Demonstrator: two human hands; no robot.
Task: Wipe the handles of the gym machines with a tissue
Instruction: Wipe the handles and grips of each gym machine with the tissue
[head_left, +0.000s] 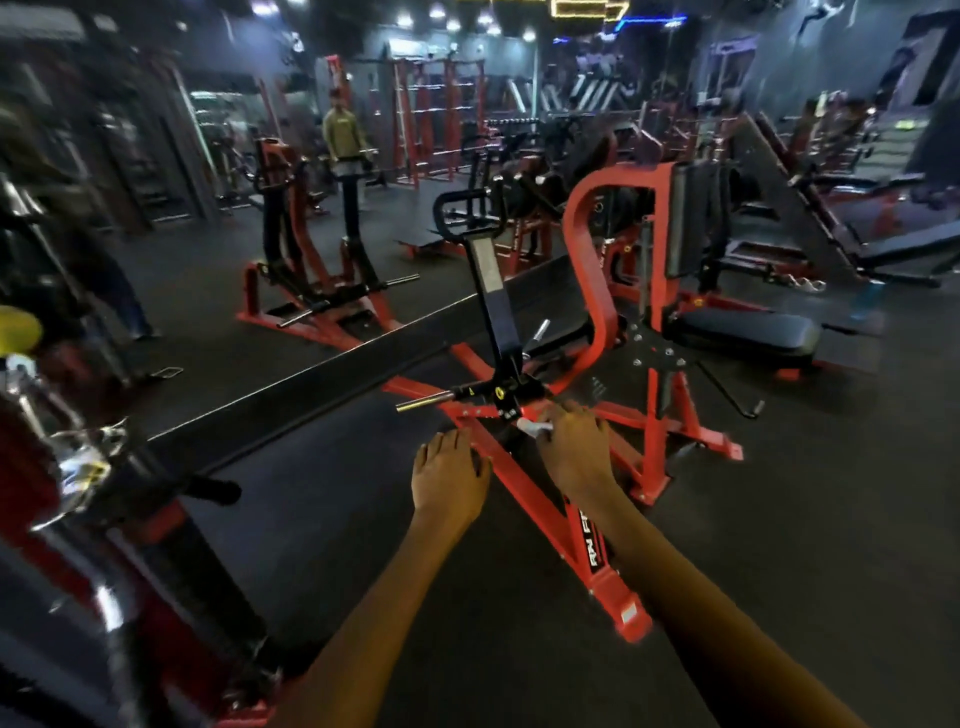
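Right hand (574, 449) pinches white tissue (535, 426) at its 11 o'clock, over the red machine frame (540, 514). Left hand (449, 475) relaxed, empty. Advice: wrap tissue fully round the black handle (462, 200), at 12 o'clock, well apart.

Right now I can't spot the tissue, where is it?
In the head view, the tissue is pinched in the right hand, just right of centre, beside the red frame.

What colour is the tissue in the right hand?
White: the tissue pokes from the right hand, seen in the head view.
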